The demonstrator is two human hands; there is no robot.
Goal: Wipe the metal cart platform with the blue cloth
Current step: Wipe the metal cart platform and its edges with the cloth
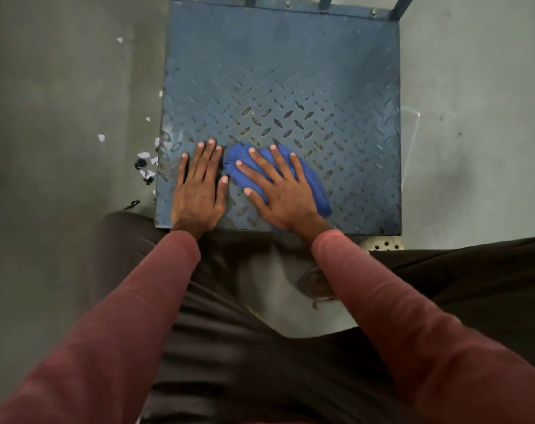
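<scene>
Blue cloth (309, 179) under flat right hand (283, 194)

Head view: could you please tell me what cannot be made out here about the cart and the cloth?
- Blue cloth: much of it hidden under the right hand.
- Cart platform: handle posts cut off by the top edge; underside unseen.
- Floor scraps: too small to identify.
- Dirt left on the platform: blurred, cannot tell.
</scene>
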